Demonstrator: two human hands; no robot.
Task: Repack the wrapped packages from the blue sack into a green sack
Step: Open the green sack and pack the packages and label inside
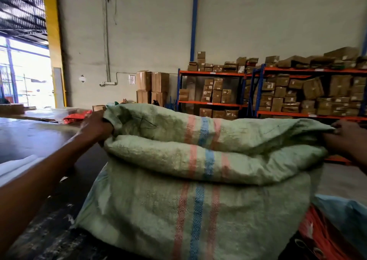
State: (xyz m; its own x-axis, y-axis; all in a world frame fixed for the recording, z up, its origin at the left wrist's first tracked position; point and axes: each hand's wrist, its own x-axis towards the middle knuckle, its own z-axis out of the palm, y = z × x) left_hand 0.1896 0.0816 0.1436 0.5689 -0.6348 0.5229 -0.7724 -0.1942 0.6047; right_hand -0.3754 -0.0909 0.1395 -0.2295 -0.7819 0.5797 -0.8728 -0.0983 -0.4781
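Note:
A large green woven sack (190, 206) with pink and blue stripes stands full in front of me, its top folded over in a thick roll. My left hand (97, 127) grips the left end of the sack's mouth. At the right end of the rolled top, my right hand (345, 138) clutches the fabric. A corner of the blue sack (345, 214) shows at the lower right, over something orange. No wrapped packages are visible; the green sack's inside is hidden.
The sack rests on a dark worn floor or platform (39, 236). White material (17, 168) lies at the left. Orange and blue shelving (278, 93) with cardboard boxes lines the back wall. Stacked cartons (153, 87) stand by the wall; an open doorway (25, 71) is far left.

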